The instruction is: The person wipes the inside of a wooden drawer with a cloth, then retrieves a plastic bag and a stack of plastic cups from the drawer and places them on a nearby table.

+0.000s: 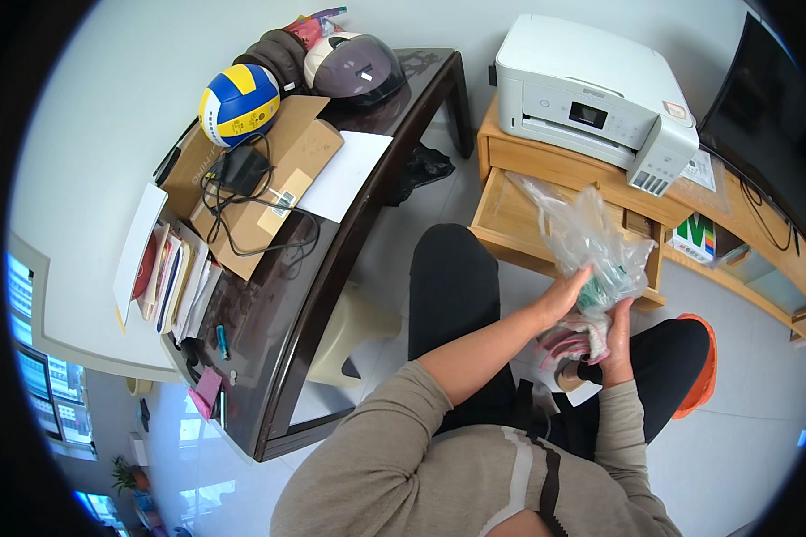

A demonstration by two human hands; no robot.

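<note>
My left hand (565,295) grips the side of a crumpled clear plastic bag (598,228) with something green inside. My right hand (619,342) is on the bag's lower right side, against a bundle of white and pink fabric (574,339) that looks like knitted work gloves. Whether the bundle is in the bag or under it, I cannot tell. Both hands are above my knees, just in front of a pulled-out wooden drawer (510,208). The top of the bag reaches over this drawer, where a small brown box (638,223) lies at the right.
A white Epson printer (591,101) stands on the wooden desk (544,161), beside a dark monitor (769,121). On the dark table (255,349) at left are a volleyball (240,105), a helmet (354,67), a cardboard box (302,158) with cables, and papers. A plastic stool (349,335) stands beneath its edge.
</note>
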